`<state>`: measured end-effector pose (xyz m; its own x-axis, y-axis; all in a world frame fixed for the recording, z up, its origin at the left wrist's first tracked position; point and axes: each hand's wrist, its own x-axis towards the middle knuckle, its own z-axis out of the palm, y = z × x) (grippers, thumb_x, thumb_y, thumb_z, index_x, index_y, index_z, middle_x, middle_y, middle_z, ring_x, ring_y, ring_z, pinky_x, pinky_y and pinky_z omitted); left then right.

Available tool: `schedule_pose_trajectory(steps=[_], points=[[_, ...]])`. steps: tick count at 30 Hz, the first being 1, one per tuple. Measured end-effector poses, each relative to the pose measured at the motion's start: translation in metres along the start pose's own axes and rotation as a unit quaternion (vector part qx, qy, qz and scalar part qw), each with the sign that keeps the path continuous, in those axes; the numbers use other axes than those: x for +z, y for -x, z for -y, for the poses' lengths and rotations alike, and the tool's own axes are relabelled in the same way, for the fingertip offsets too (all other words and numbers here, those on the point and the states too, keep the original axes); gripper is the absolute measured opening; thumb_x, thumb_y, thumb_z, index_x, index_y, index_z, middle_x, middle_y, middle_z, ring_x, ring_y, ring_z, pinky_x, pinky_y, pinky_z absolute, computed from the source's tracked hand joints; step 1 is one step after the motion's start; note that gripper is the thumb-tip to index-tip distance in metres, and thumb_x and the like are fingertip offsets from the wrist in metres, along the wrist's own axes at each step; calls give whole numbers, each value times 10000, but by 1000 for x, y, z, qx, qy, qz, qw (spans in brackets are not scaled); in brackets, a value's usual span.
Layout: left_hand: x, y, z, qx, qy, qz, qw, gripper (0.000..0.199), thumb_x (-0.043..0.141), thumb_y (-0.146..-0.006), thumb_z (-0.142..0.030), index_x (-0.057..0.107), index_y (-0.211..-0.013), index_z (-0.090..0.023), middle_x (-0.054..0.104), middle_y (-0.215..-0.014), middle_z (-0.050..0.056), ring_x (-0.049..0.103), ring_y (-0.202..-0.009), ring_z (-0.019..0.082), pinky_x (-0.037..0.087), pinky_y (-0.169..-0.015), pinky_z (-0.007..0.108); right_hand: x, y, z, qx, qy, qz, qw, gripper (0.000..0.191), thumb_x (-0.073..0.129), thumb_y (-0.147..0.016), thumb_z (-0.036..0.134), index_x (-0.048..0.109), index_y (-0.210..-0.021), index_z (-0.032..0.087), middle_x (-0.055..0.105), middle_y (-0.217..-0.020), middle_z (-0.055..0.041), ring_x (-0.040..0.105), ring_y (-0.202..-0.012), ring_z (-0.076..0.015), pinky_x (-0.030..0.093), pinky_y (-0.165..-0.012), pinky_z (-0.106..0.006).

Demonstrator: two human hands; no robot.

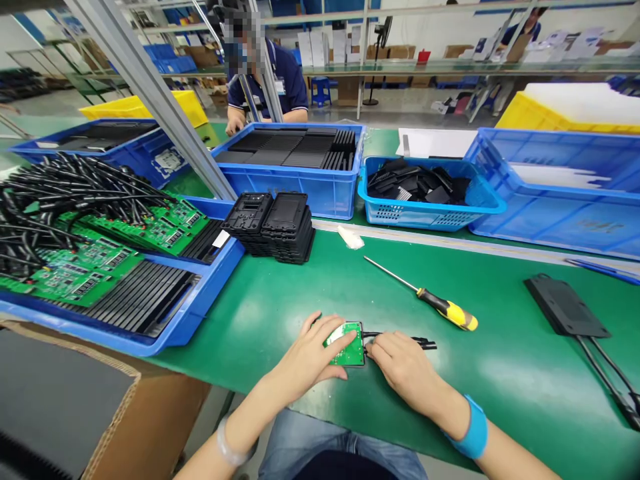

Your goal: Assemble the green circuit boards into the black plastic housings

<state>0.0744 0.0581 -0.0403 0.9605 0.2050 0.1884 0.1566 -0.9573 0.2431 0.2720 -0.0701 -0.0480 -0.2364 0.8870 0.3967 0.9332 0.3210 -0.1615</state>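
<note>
Left hand steadied the green circuit board at the near middle of the smooth, glossy desk, fingers across its face. Right hand pinched the round black cables beside its right edge. Good handling called for light, even pressure and unkinked cables.

Green circuit board is showing a white patch, lying on green tabletop. Screwdriver handle at one o'clock is showing yellow and black; wristband at four o'clock is showing bright blue, bin at eleven o'clock blue.
</note>
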Motion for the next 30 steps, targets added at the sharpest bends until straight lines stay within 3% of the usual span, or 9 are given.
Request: schedule_pose_trajectory(steps=[8, 12, 15, 24, 30], points=[[-1, -2, 8, 27, 46, -20, 998, 762, 785, -698, -457, 480, -1336, -173, 484, -1348, 206, 454, -1263, 334, 412, -1015, 527, -7, 2, -5, 12, -28, 20, 999, 351, 331, -1039, 210, 657, -920, 159, 628, -790, -47, 529, -708, -172, 355, -618, -305], [2, -1, 12, 38, 74, -27, 996, 671, 723, -783, -441, 463, -1353, -199, 480, -1361, 172, 434, -1274, 300, 382, -1037, 501, -17, -2, -11, 68, -102, 44, 991, 283, 384, -1030, 265, 652, -973, 194, 636, -891, -50, 569, -801, -170, 441, -713, -298], [3, 0, 14, 39, 91, -23, 995, 630, 666, -818, -487, 472, -1350, -210, 496, -1342, 163, 445, -1257, 298, 375, -1034, 504, -15, -6, -14, 99, -82, 61, 990, 213, 438, -1008, 273, 622, -1023, 168, 635, -924, -80, 580, -837, -207, 476, -748, -341], [4, 0, 14, 30, 104, -25, 994, 613, 617, -837, -523, 479, -1350, -218, 488, -1339, 167, 451, -1231, 304, 385, -1007, 489, -6, -13, -19, 61, -22, 103, 993, 147, 508, -977, 207, 619, -891, 166, 600, -782, -34, 575, -724, -180, 466, -659, -289], [4, -1, 13, 26, 92, -23, 995, 586, 604, -849, -529, 503, -1325, -201, 494, -1341, 178, 454, -1232, 312, 388, -1002, 494, -15, -25, -15, -41, 44, 136, 989, 190, 496, -911, 57, 637, -809, 132, 609, -734, -62, 552, -659, -208, 424, -576, -322]])
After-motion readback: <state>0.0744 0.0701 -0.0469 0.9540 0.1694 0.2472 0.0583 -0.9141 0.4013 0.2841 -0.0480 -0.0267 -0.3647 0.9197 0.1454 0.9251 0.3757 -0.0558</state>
